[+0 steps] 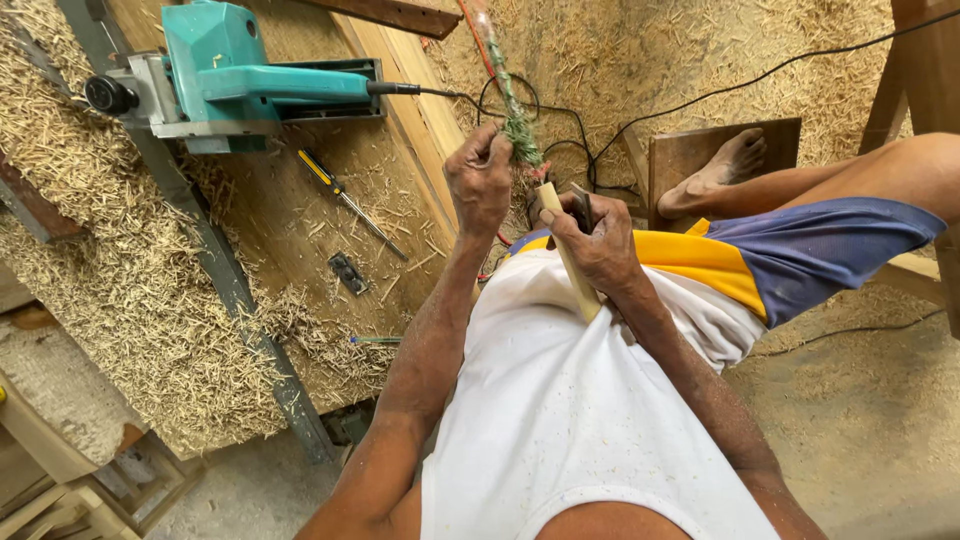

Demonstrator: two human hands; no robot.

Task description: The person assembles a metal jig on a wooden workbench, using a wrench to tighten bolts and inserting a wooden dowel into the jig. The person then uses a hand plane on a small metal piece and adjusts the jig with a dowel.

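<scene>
Both hands work close together in front of the person's chest. Left hand is closed around the frayed green end of a long thin rod, which runs up and away toward the top of the view. Right hand is clamped on a pale wooden stick that points up to the left hand, and it seems to press also a small dark tool against it; what tool it is, I cannot tell. My judgement is that the stick is being fitted or trimmed at the place where it meets the green end. The next move asks for a steady grip with the left hand and a small, controlled push from the right.

From large to small around them: the workbench on the left carries a thick layer of wood shavings. A teal electric planer stands on it at the top, its black cable crossing the sawdust floor. Nearer to the hands lie a screwdriver with yellow and black handle and a small dark metal piece. The person's bare foot rests on a brown board to the right.
</scene>
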